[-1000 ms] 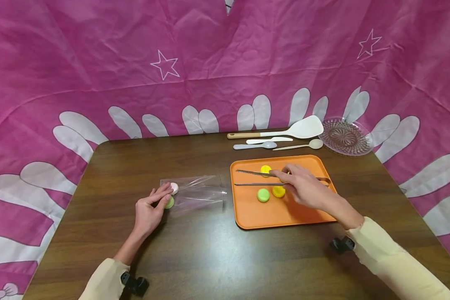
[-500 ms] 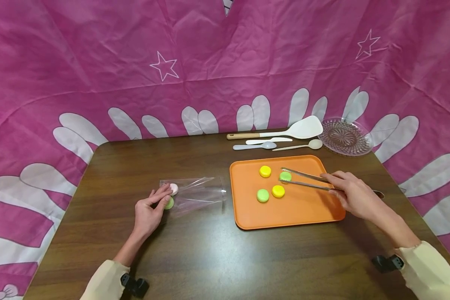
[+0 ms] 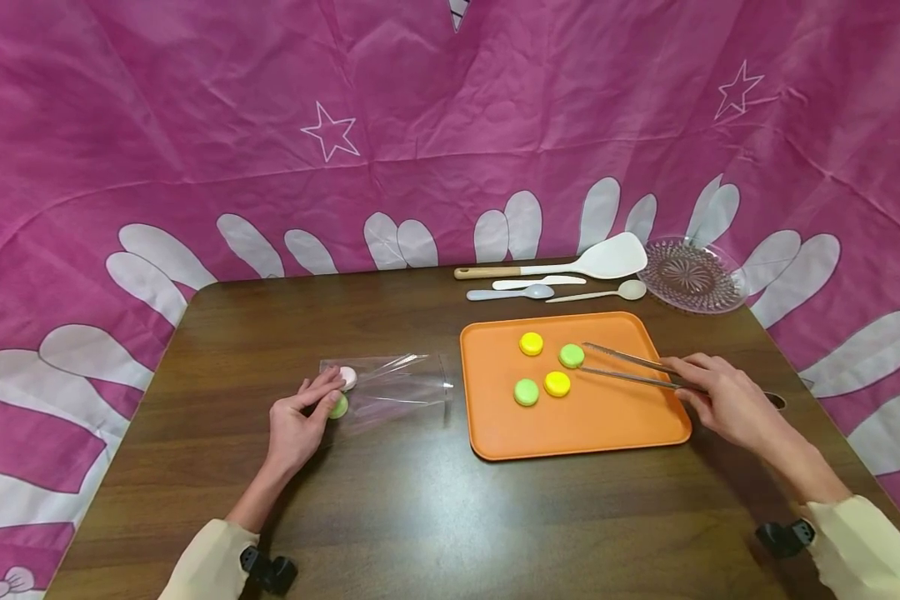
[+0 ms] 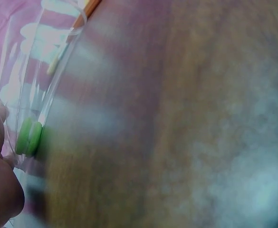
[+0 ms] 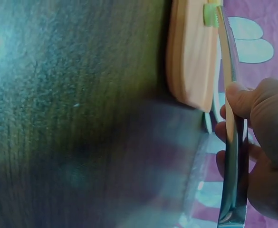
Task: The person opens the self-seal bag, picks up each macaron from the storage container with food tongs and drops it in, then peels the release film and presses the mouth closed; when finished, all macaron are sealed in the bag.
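My left hand holds the near end of a clear plastic bag lying on the table. Inside that end, by the fingertips, are a pale pink macaron and a green macaron. My right hand grips metal tongs between thumb and fingers. The tongs' arms are spread, with their tips just right of a green macaron on the orange tray. Another green macaron and two yellow macarons, one at the back and one in front, share the tray.
Behind the tray lie a white spatula, a white knife, a grey-blue spoon and a beige spoon. A clear patterned plate sits at the back right. A pink curtain hangs behind the table.
My right hand has drawn the tongs back to the right across the tray, bringing the back green macaron into sight. The tips have moved off its left side. My left hand stays put.
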`<action>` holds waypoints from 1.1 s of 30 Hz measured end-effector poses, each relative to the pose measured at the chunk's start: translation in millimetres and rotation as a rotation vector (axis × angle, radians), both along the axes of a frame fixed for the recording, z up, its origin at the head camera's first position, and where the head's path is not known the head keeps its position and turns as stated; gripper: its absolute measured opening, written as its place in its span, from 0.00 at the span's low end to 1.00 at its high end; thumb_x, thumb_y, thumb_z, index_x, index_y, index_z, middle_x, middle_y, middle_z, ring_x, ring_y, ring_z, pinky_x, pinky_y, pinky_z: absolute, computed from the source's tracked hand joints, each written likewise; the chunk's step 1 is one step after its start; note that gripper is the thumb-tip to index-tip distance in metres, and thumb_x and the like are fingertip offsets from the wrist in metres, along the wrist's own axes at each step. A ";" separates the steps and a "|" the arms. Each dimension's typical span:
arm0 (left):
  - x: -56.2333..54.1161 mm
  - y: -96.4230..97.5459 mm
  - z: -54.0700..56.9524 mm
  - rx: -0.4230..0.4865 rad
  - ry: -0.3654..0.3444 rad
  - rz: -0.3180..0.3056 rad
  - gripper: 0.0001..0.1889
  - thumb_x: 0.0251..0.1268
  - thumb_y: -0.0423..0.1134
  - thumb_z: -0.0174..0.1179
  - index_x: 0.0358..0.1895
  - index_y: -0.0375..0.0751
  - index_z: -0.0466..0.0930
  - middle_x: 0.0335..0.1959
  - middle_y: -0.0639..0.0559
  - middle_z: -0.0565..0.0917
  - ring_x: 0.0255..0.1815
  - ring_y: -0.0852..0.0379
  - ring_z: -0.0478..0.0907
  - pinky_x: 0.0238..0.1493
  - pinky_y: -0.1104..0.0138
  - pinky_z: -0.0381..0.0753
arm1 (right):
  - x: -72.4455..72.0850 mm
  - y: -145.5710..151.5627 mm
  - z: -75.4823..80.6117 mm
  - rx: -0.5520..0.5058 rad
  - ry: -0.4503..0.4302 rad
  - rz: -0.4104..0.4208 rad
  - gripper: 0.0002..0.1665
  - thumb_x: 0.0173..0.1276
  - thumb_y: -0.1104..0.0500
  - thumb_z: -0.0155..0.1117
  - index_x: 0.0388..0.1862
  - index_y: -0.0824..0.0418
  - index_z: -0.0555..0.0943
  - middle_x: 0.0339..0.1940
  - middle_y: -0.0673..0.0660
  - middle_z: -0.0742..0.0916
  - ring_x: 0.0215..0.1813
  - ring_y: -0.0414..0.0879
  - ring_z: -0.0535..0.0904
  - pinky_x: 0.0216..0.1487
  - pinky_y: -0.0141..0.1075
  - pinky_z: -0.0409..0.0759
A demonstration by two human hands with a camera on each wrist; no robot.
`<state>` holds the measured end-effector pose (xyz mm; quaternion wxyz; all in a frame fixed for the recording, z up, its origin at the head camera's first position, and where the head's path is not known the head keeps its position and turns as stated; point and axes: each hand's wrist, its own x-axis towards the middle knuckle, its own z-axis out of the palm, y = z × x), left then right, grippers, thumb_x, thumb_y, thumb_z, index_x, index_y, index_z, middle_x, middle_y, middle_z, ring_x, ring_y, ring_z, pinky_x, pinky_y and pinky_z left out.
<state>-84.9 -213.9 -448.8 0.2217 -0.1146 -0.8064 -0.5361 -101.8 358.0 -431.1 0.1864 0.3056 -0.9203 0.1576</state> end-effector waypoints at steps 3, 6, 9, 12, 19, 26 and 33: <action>0.1 -0.1 0.7 0.001 0.000 0.000 0.08 0.57 0.14 0.63 0.39 0.19 0.85 0.48 0.26 0.82 0.56 0.25 0.75 0.64 0.35 0.61 | -3.0 0.4 -4.0 -0.004 -0.018 -0.006 0.34 0.44 0.74 0.80 0.54 0.68 0.82 0.44 0.60 0.85 0.39 0.56 0.80 0.34 0.55 0.78; 0.4 0.0 0.8 0.006 -0.005 -0.003 0.08 0.57 0.14 0.63 0.39 0.19 0.85 0.48 0.26 0.82 0.56 0.25 0.75 0.65 0.36 0.61 | -4.4 0.9 -7.2 -0.008 -0.038 -0.019 0.32 0.46 0.73 0.80 0.53 0.68 0.83 0.44 0.60 0.85 0.40 0.57 0.80 0.37 0.56 0.79; 0.8 0.2 0.9 0.008 -0.011 -0.004 0.08 0.57 0.14 0.63 0.39 0.19 0.85 0.49 0.26 0.82 0.56 0.25 0.75 0.65 0.36 0.61 | -5.5 0.2 -9.0 -0.013 -0.052 -0.015 0.31 0.47 0.73 0.79 0.53 0.68 0.83 0.44 0.60 0.85 0.41 0.57 0.80 0.38 0.57 0.78; 1.1 0.2 0.8 0.004 -0.013 -0.002 0.08 0.57 0.14 0.63 0.39 0.20 0.85 0.49 0.27 0.82 0.56 0.26 0.75 0.65 0.36 0.61 | -7.1 -0.7 -9.8 -0.020 -0.055 -0.002 0.31 0.47 0.73 0.79 0.54 0.68 0.83 0.44 0.60 0.85 0.42 0.58 0.81 0.39 0.57 0.78; 0.8 0.0 0.2 -0.003 -0.002 0.000 0.08 0.56 0.14 0.63 0.39 0.20 0.86 0.49 0.27 0.83 0.56 0.26 0.76 0.65 0.36 0.61 | -9.8 -3.1 -9.6 -0.022 -0.075 -0.008 0.29 0.50 0.72 0.78 0.54 0.68 0.83 0.44 0.60 0.85 0.41 0.57 0.80 0.39 0.58 0.77; 0.3 -0.5 -0.4 0.000 -0.002 -0.005 0.08 0.57 0.14 0.63 0.40 0.20 0.85 0.49 0.27 0.83 0.56 0.25 0.75 0.65 0.36 0.61 | -12.4 -4.3 -11.2 -0.027 -0.070 -0.002 0.29 0.49 0.73 0.78 0.54 0.70 0.83 0.44 0.61 0.85 0.41 0.58 0.80 0.39 0.58 0.78; -0.4 -1.1 -1.1 0.002 -0.005 0.002 0.08 0.57 0.14 0.64 0.40 0.20 0.86 0.48 0.27 0.83 0.56 0.26 0.75 0.65 0.36 0.61 | -12.7 -6.2 -12.2 -0.007 -0.102 -0.027 0.29 0.51 0.71 0.78 0.54 0.70 0.83 0.43 0.61 0.84 0.40 0.57 0.79 0.40 0.58 0.79</action>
